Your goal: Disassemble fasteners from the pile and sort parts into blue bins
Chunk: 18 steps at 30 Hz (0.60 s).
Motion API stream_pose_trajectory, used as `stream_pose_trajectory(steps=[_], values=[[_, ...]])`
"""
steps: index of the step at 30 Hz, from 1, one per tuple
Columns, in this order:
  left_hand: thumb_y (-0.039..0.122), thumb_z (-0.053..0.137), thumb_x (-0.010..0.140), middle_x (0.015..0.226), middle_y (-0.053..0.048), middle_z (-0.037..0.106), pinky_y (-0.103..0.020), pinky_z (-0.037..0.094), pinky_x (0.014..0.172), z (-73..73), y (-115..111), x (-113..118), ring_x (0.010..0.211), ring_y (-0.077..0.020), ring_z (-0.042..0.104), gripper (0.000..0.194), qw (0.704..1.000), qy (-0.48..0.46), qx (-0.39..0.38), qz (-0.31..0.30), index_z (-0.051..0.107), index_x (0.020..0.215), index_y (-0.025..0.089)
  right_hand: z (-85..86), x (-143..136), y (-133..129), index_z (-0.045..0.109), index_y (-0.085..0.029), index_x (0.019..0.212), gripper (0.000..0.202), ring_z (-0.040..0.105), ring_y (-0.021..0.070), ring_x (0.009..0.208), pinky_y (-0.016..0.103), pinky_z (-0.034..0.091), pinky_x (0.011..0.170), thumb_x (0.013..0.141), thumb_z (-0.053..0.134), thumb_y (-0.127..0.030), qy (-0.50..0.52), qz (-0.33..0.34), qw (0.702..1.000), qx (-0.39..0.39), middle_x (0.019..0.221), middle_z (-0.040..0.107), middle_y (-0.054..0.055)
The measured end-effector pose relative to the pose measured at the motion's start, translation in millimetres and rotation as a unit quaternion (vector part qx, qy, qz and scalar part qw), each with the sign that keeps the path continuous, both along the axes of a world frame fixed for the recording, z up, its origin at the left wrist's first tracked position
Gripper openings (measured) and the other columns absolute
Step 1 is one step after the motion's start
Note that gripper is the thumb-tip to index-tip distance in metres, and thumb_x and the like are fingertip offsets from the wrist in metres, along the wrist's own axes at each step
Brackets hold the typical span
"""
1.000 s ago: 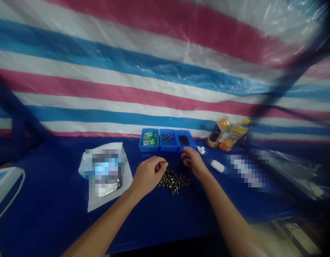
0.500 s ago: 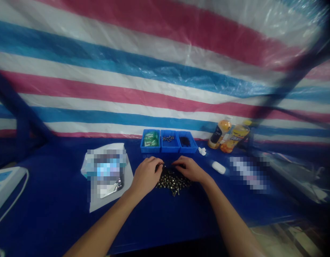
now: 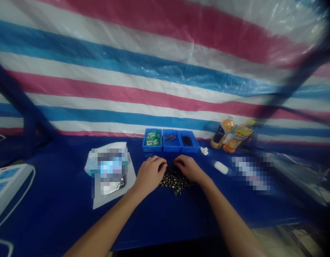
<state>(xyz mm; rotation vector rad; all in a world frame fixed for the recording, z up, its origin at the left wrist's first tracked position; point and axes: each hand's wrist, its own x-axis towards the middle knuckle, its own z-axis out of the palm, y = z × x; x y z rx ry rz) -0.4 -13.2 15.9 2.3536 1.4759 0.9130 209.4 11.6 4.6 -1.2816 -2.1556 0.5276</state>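
Observation:
A heap of small brass-coloured metal parts (image 3: 177,182) lies on the blue table. My left hand (image 3: 151,173) is at the heap's left edge, thumb and fingers pinched together. Across from it, my right hand (image 3: 191,168) hovers over the right side with its fingers curled into a pinch. Whatever sits between the fingertips of either hand is too small to make out. Just beyond the hands stand three blue bins: the left bin (image 3: 152,148) has green-wrapped pieces, the middle bin (image 3: 172,147) a few small metal parts, the right bin (image 3: 192,147) dark small pieces.
On the left lie a white sheet (image 3: 99,203) under a blurred-out item and a power strip (image 3: 13,178) with a cable. To the right are a white case (image 3: 221,167), crumpled tissue (image 3: 204,151) and two drink bottles (image 3: 221,134). A striped tarp (image 3: 113,85) hangs behind.
The whole scene has shifted slightly right in the picture. Both hands stay over the heap, with the right fingertips curled in a little more.

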Motion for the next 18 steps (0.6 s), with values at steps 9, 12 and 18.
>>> stream_pose_trajectory(steps=[9, 12, 18], values=[[0.032, 0.051, 0.093, 0.101, -0.003, 0.066, -0.036, 0.043, 0.086, 1.5, -1, 2, 0.096, -0.0220, 0.059, 0.021, 1.000, -0.007, -0.004, -0.023, 0.066, 0.105, 0.024, 9.8, -11, -11, 0.068, -0.021, 0.093, 0.012, 0.061, 0.0157, 0.078, 0.028, 0.046, 0.071, 0.085, 0.060, -0.025, 0.161, 0.032, 0.986, -0.042, 0.090, 0.069, 0.002], [0.032, 0.049, 0.094, 0.097, -0.002, 0.066, -0.035, 0.043, 0.083, 2.5, -1, 1, 0.093, -0.0209, 0.059, 0.019, 0.999, 0.004, -0.008, -0.035, 0.067, 0.098, 0.025, 9.3, -14, -12, 0.067, -0.020, 0.092, 0.014, 0.060, 0.0157, 0.075, 0.028, 0.045, 0.068, 0.084, 0.062, -0.030, 0.211, 0.040, 0.974, -0.072, 0.089, 0.068, 0.003], [0.030, 0.050, 0.094, 0.094, -0.001, 0.066, -0.034, 0.042, 0.079, 4.7, 0, 1, 0.090, -0.0200, 0.059, 0.017, 0.999, -0.009, 0.009, -0.038, 0.066, 0.091, 0.023, 12.3, -16, -15, 0.065, -0.020, 0.096, 0.022, 0.055, 0.0142, 0.069, 0.026, 0.042, 0.064, 0.086, 0.061, -0.039, 0.222, 0.011, 0.971, -0.082, 0.081, 0.064, 0.001]])
